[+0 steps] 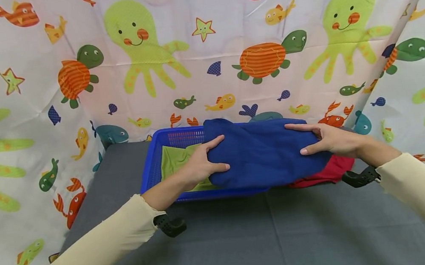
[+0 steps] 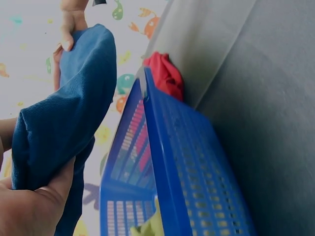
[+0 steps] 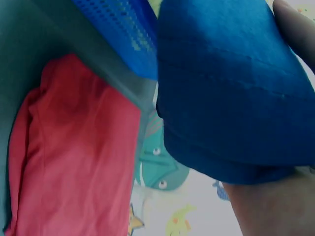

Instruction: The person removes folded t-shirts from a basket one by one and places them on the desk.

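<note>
A folded dark blue cloth (image 1: 260, 153) is held up between both hands, above the right part of a blue plastic basket (image 1: 150, 164). My left hand (image 1: 198, 163) grips its left end, thumb on the near face. At the other end, my right hand (image 1: 330, 138) holds the cloth with the thumb in front and fingers along the top and behind. Inside the basket lies a green folded cloth (image 1: 173, 162), partly hidden by the blue one. A red folded cloth (image 3: 78, 152) rests on the table to the right of the basket.
The grey table (image 1: 215, 239) carries the basket near its back edge. A white curtain (image 1: 208, 90) printed with sea animals stands behind and on both sides. Black straps (image 1: 169, 225) with camera mounts sit on both wrists.
</note>
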The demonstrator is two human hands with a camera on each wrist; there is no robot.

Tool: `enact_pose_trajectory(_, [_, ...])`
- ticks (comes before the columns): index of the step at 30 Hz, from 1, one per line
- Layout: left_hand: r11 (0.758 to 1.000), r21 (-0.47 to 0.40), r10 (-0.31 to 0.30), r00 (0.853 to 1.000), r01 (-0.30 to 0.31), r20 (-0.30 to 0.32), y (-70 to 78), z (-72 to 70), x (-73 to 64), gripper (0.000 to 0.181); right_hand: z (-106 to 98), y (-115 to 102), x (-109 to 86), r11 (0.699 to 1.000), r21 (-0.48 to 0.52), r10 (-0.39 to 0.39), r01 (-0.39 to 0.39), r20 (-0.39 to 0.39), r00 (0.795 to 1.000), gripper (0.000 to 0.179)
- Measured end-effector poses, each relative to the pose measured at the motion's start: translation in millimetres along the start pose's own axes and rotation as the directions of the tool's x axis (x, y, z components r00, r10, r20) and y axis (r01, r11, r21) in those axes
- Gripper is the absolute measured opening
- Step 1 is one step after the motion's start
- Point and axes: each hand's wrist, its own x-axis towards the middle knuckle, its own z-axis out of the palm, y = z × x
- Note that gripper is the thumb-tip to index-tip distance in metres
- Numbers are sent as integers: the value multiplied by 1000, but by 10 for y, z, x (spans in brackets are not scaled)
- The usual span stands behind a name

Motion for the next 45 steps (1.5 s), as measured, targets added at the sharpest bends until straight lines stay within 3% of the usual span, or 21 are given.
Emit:
enact_pose_trajectory(4, [1000,22,15,1000,-15,-6,-17,143,69,85,-79,78,-111,1000,-3,16,-16,10,1000,79])
enact_pose_trajectory(12, [999,-44,32,999,-33,-16,-15,444,178,87,-238,226,-275,1000,5,22,-22,4,1000,75])
enact_pose_trajectory(18, [1000,-21,19,999,-19,-26,-45,685,263,90,-356,420,-392,995,-77,59,-56,38,998,77])
enact_pose_trajectory(22, [996,76,49,998,-47,-32,-100,837,344,89,-441,593,-462,990,-113,97,-90,57,994,77])
enact_pose_trajectory(27, [972,233,46,999,-40,-24,-198,1030,436,89,-500,807,-529,990,-102,106,-96,101,989,76])
enact_pose_trajectory(32, [962,271,17,1000,-15,-5,-236,1202,493,90,-506,1021,-610,988,-50,150,-145,131,980,74])
enact_pose_trajectory(37, [951,309,24,1000,-17,-20,-217,1332,582,90,-576,1216,-650,984,31,169,-174,129,977,72])
enact_pose_trajectory(45, [952,306,3,1000,2,-16,-133,1575,702,91,-765,1399,-698,975,93,180,-199,186,966,69])
